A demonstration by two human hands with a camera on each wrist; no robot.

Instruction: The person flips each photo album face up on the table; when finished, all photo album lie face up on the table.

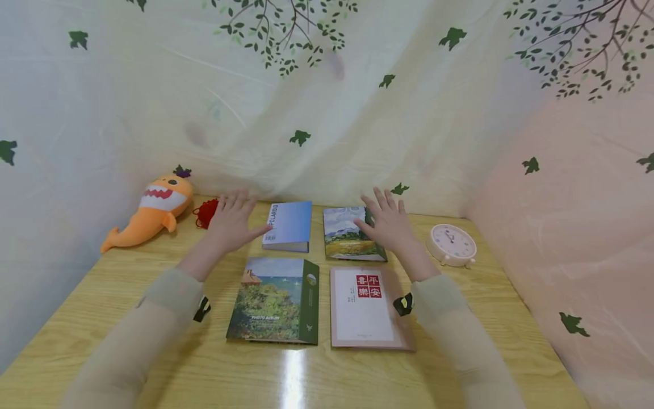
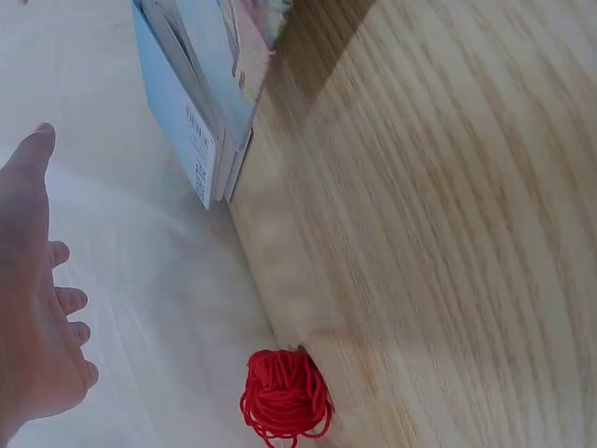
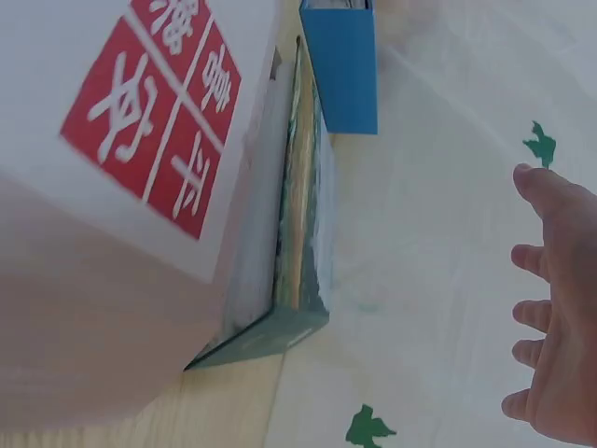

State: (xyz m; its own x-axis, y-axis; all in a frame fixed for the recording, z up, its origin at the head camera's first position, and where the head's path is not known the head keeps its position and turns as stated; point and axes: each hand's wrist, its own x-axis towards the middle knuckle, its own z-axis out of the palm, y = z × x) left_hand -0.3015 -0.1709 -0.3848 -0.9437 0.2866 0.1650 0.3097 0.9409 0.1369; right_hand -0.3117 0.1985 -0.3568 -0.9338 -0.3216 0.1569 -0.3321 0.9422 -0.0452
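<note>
Both hands hover with spread fingers, holding nothing. My left hand (image 1: 233,221) is over the table between a red yarn ball (image 1: 206,213) and a blue Polaroid album (image 1: 288,224). My right hand (image 1: 389,222) hangs above the right side of a landscape-cover album (image 1: 344,236), partly hiding it. Nearer me lie a green-spined photo album (image 1: 273,301) at left and a pink-and-white album (image 1: 365,318) with red character squares at right. In the left wrist view, the yarn ball (image 2: 285,394) sits below the albums. In the right wrist view, the landscape album (image 3: 300,215) is beside the pink one.
An orange shark plush (image 1: 153,210) lies at the table's back left. A pink round clock (image 1: 452,245) stands at the right. Printed cloth (image 1: 327,165) hangs behind and beside the wooden table (image 1: 255,375).
</note>
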